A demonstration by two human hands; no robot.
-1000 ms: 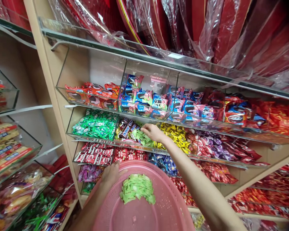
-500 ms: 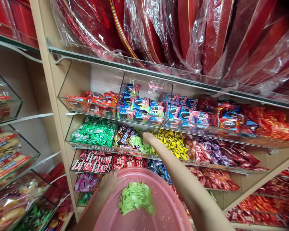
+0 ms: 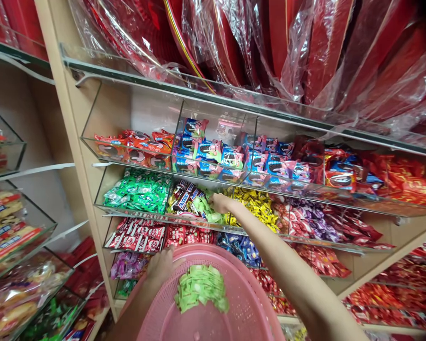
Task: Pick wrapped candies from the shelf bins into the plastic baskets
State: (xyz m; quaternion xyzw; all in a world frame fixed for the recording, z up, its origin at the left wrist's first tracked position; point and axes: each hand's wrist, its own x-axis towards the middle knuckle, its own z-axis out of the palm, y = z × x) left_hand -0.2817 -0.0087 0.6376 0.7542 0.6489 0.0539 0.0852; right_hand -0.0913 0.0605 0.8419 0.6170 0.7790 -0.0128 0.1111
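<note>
A pink plastic basket (image 3: 250, 284) with a perforated wall is held in front of me, a heap of light green wrapped candies (image 3: 202, 288) lying inside. My left hand (image 3: 162, 265) is closed over the basket's left rim. Up in a clear shelf compartment, my right hand (image 3: 220, 202) has its fingers curled on more light green wrapped candies (image 3: 203, 206), which show at and below the fingertips. Snickers bars (image 3: 184, 201) lie just left of these candies, and yellow-wrapped candies (image 3: 257, 208) fill the bin to the right.
Green candy packets (image 3: 137, 193) fill the bin at left. Above, a clear divided tray (image 3: 206, 168) holds blue and pink cookie packs. Plastic-wrapped red items (image 3: 230, 47) crowd the glass shelf (image 3: 184, 90). A wooden upright (image 3: 62, 104) stands at left.
My right hand has shifted slightly right and its fingers show a little more, still over the light green candies. My left hand keeps its hold on the basket. The view has moved slightly.
</note>
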